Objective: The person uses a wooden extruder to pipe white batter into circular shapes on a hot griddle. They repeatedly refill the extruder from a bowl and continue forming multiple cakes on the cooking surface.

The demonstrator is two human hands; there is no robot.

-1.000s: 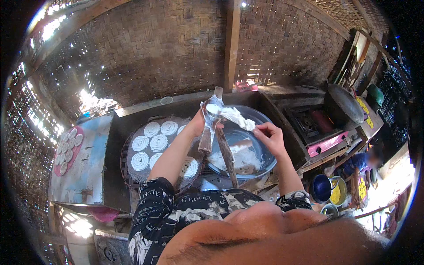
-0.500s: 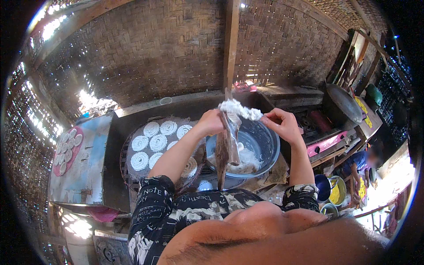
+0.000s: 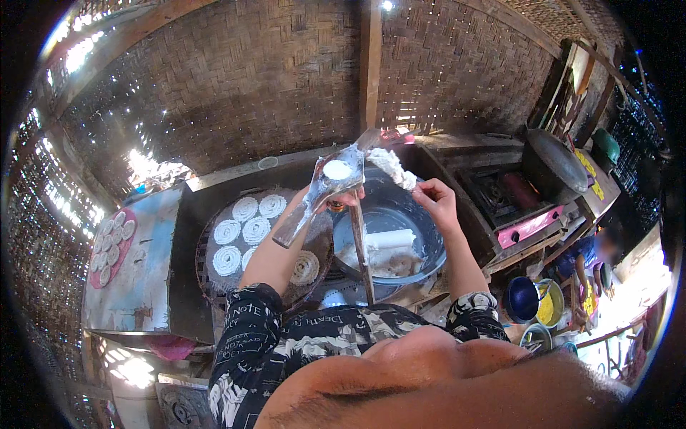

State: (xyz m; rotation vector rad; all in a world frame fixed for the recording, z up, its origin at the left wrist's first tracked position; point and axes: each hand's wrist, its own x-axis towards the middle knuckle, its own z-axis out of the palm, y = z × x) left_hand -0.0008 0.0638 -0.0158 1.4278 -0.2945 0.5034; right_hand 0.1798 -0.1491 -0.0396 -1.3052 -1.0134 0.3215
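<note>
My left hand [image 3: 349, 198] is closed around a wooden dough press. Its board [image 3: 307, 207] is tilted up, with white dough [image 3: 338, 170] filling the round hole. A narrow wooden bar [image 3: 364, 268] hangs below that hand, and a white cylinder [image 3: 391, 239] sticks out beside it over the basin; whether they are joined is unclear. Between its fingertips my right hand [image 3: 438, 203] pinches a stick-like tool, mostly hidden under a clump of white dough [image 3: 391, 168]. Underneath both hands stands a grey-blue basin [image 3: 437, 252] with wet white dough [image 3: 386, 266] at its bottom.
Left of the basin, a round tray [image 3: 204, 264] carries several white dough spirals. More pale rounds lie on a pink plate [image 3: 95, 275] atop a metal box [image 3: 146, 286]. On the right are a pink-fronted stove [image 3: 530, 227], a large dark pot [image 3: 554, 168], bowls and a person [image 3: 589, 250].
The press has turned from edge-on, so its board and filled hole now face up to the left. The dough clump has tilted down to the right. The white cylinder has come into view.
</note>
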